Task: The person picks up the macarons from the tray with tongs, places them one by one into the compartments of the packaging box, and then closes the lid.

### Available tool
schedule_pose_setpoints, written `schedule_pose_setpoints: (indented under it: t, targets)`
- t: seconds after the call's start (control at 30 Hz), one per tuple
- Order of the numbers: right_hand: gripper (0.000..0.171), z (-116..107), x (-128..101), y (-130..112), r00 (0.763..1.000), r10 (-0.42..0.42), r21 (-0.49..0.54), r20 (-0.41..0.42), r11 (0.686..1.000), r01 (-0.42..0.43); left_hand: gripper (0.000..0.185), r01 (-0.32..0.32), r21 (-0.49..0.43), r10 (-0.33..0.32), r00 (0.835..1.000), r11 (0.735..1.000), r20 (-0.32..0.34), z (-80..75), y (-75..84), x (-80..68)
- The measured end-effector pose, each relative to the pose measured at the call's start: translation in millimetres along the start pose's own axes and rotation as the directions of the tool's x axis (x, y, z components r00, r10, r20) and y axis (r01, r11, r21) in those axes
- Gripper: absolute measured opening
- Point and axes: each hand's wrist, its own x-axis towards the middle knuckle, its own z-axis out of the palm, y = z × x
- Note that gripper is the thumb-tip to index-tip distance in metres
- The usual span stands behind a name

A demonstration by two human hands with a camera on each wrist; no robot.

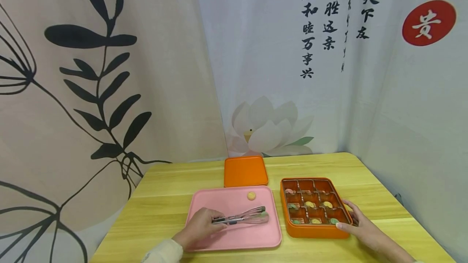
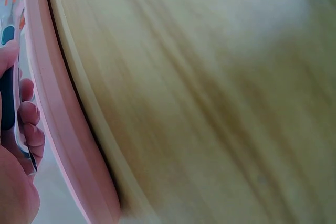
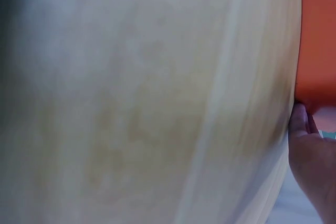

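Holding the tongs (image 1: 244, 217), the left hand (image 1: 199, 227) has its fingers curled round the handle end. The tongs lie across the pink tray (image 1: 204, 204), and their tips point toward the orange box (image 1: 314, 230). A small yellow ball (image 1: 251, 195) sits on the pink tray too, behind the tongs. The orange box is just beside the pink tray, on its right side, and has little colored pieces in its squares. The right hand (image 1: 360, 224) rests against the box's right edge with fingers mostly straight. An orange lid (image 1: 245, 171) lies behind the pink tray on the wooden table (image 1: 164, 198).
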Motion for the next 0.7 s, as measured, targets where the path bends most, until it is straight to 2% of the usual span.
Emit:
schedule_pose_setpoints:
  t: [0.47,0.7]
  targets:
    - [0.084,-0.1,-0.4,-0.4,1.000,-0.001,-0.002,0.005,1.000,0.001,0.007,-0.007,0.010,0.008,1.000,1.000,-0.021,-3.1,0.8,1.4]
    - [0.085,0.0,0.1,-0.3,1.000,-0.004,0.007,0.014,1.000,0.004,0.010,0.000,0.018,0.001,1.000,1.000,-0.031,-5.7,0.5,2.2]
